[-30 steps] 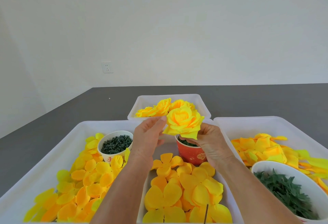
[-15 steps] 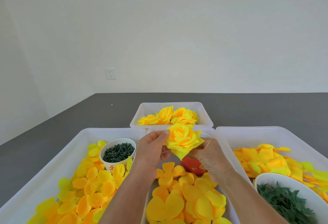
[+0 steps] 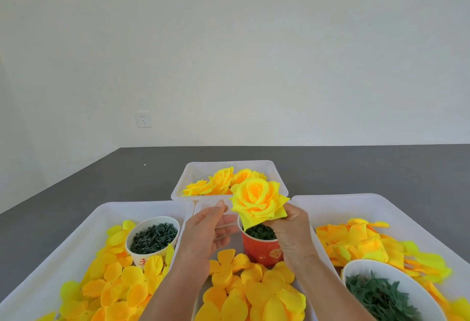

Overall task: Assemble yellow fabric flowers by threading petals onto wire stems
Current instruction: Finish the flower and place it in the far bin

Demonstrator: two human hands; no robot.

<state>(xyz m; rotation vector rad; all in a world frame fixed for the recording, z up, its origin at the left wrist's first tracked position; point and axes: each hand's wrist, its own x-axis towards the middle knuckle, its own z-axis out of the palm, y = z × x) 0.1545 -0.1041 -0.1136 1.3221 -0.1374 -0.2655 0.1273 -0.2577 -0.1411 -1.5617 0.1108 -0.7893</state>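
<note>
— Contact has changed: your left hand (image 3: pixel 207 231), which was pinching the flower's (image 3: pixel 258 199) edge a moment ago, has let go and now hovers just left of the bloom, fingers loose, holding nothing.

— And my right hand (image 3: pixel 292 234)?

— You're still gripping the flower from beneath, fingers curled round its base; the stem itself is hidden. The bloom sits raised directly above the red cup (image 3: pixel 262 249).

— So the petals are done?

— Likely. It looks fully layered; I'd judge it ready for the far tray (image 3: pixel 183 183) behind the cup, beside the finished flowers (image 3: pixel 218 183).
</note>
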